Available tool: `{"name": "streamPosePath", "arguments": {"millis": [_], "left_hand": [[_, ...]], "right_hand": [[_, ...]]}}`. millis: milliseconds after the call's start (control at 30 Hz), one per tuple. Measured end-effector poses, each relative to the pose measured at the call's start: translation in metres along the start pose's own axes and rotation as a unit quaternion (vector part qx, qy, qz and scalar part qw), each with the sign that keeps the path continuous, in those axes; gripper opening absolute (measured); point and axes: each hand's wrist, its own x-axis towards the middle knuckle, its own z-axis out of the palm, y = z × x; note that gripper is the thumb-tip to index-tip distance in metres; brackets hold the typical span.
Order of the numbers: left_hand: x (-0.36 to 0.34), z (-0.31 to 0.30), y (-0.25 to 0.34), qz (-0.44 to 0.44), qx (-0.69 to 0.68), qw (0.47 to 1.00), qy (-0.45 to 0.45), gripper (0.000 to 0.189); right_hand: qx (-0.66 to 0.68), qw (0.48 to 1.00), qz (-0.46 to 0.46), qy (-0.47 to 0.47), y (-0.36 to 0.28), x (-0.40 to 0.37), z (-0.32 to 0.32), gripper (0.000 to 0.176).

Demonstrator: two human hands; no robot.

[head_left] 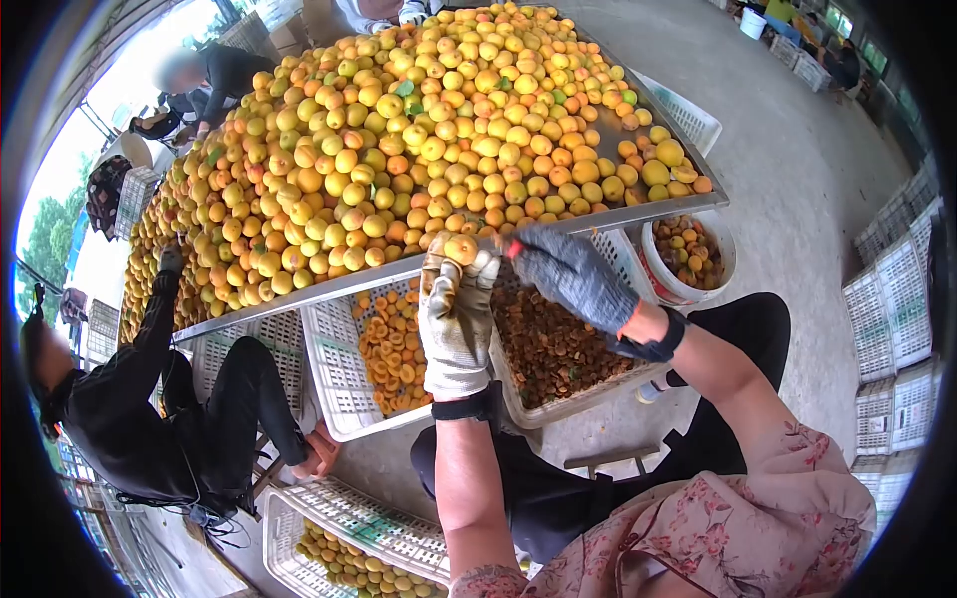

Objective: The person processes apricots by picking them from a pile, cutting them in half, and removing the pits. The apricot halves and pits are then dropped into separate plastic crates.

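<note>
My left hand point(457, 309), in a stained white glove, is closed around an apricot point(461, 249) at the table's front edge. My right hand point(568, 274), in a grey knitted glove, grips a small tool with a red part point(514, 248), close to that apricot; the rest of the tool is mostly hidden. Below my left hand, a white crate point(344, 399) holds apricot halves point(392, 349). Under my right hand, another crate point(543, 414) is filled with brown pits point(563, 349). Apricots are heaped on the metal-edged table point(638, 212) in front.
A white bucket point(733, 261) of apricots stands to the right. At lower left is another crate point(374, 523) with apricots. A person in black point(130, 429) sits at left, reaching to the heap; others are across the table. White crates point(897, 309) are stacked far right.
</note>
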Motion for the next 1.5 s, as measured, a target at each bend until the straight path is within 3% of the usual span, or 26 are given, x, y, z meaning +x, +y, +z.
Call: {"name": "streamPosePath", "arguments": {"millis": [100, 267, 433, 767, 1067, 1233, 1433, 1500], "left_hand": [[0.0, 0.003, 0.003, -0.01, -0.024, 1.0, -0.017, 0.038], [-0.002, 0.01, 0.004, -0.033, -0.008, 0.999, 0.001, 0.038], [-0.003, 0.006, 0.003, -0.03, -0.001, 1.0, -0.004, 0.038], [-0.002, 0.007, -0.001, -0.035, 0.004, 0.999, 0.014, 0.033], [-0.001, 0.007, 0.001, -0.021, 0.075, 0.997, 0.007, 0.025], [-0.003, 0.008, 0.002, -0.008, 0.101, 0.995, -0.011, 0.018], [-0.004, 0.007, -0.004, 0.001, 0.146, 0.989, 0.015, 0.015], [0.0, 0.002, -0.006, 0.02, 0.157, 0.987, 0.026, 0.02]], "right_hand": [[0.009, 0.997, 0.073, -0.039, -0.01, -0.018, 0.003, 0.027], [0.073, 0.99, 0.115, -0.031, -0.004, -0.025, 0.011, 0.026], [0.026, 0.998, 0.057, -0.029, -0.006, -0.026, 0.011, 0.024], [0.063, 0.992, 0.106, -0.02, -0.007, -0.031, 0.009, 0.023], [-0.061, 0.998, -0.002, 0.01, -0.004, -0.036, 0.012, 0.02], [0.124, 0.985, 0.119, -0.027, -0.007, -0.034, 0.008, 0.022], [0.172, 0.955, 0.237, -0.054, 0.002, -0.023, 0.014, 0.023], [0.122, 0.975, 0.18, -0.04, 0.01, -0.018, 0.021, 0.023]]}}
